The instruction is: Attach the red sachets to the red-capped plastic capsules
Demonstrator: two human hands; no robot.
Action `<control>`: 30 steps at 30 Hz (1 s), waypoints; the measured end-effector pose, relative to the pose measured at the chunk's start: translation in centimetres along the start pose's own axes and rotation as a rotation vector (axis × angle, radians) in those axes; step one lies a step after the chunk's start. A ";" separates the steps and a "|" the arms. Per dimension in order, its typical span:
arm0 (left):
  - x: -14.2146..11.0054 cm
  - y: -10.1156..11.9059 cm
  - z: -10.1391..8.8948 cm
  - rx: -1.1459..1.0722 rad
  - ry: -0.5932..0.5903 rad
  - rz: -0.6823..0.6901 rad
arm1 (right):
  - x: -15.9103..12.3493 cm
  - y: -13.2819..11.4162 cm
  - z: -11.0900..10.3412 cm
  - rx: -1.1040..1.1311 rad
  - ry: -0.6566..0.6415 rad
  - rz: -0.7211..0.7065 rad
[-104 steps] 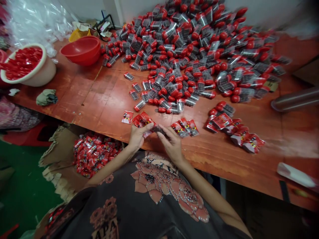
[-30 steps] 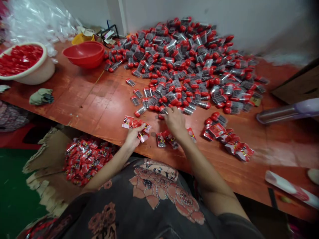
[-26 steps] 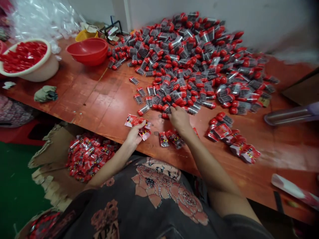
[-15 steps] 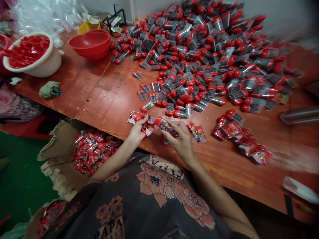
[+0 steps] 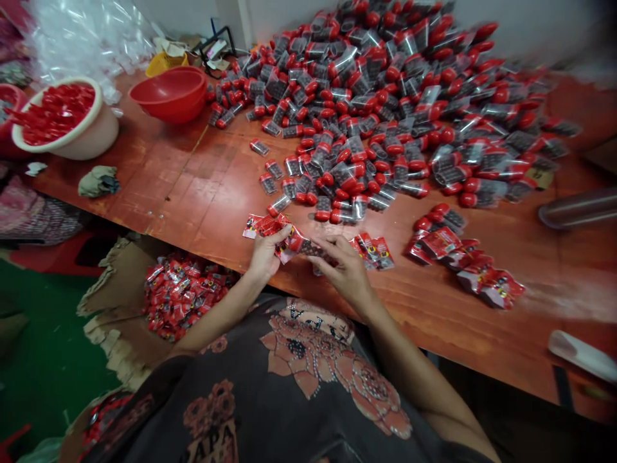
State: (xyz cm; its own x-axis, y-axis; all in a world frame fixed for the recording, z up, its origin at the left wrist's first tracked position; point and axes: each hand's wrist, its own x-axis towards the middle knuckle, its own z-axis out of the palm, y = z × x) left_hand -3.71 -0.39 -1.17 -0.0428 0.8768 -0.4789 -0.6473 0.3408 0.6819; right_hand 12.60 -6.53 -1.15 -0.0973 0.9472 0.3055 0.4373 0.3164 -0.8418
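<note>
Near the table's front edge, my left hand (image 5: 266, 252) is closed on a small red printed plastic packet (image 5: 288, 246), with more such packets lying just beyond it. My right hand (image 5: 343, 262) grips a clear plastic jar (image 5: 312, 249) with a red cap and dark pieces inside. The jar's capped end meets the mouth of the packet; how far it is inside I cannot tell. Several red packets (image 5: 373, 249) lie just right of my right hand.
Beyond my hands rises a big heap of red-capped jars (image 5: 357, 148). A red bowl (image 5: 168, 96) and a white tub (image 5: 91, 138) of red caps stand at left. Filled packets (image 5: 463, 257) lie at right. Below the edge, a cardboard box (image 5: 110, 315) holds packets.
My right hand has moved the jar left, bringing its red cap to the packet in my left hand. The whole view has shifted slightly.
</note>
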 end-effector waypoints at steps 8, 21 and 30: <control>-1.5 0.3 0.5 0.142 -0.088 0.110 | -1.1 -0.4 1.7 0.047 0.203 0.128; -3.5 -1.6 0.8 0.090 -0.064 0.049 | -2.4 -0.6 4.0 0.195 0.376 0.283; -3.2 -1.2 0.8 0.140 -0.108 0.066 | -2.6 -0.7 3.5 0.207 0.387 0.241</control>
State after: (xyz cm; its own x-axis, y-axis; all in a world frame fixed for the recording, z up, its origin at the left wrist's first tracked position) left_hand -2.24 -3.36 0.03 0.0052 0.9275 -0.3738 -0.5329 0.3189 0.7838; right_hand 9.45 -9.00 -2.90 0.3410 0.9183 0.2010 0.2160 0.1315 -0.9675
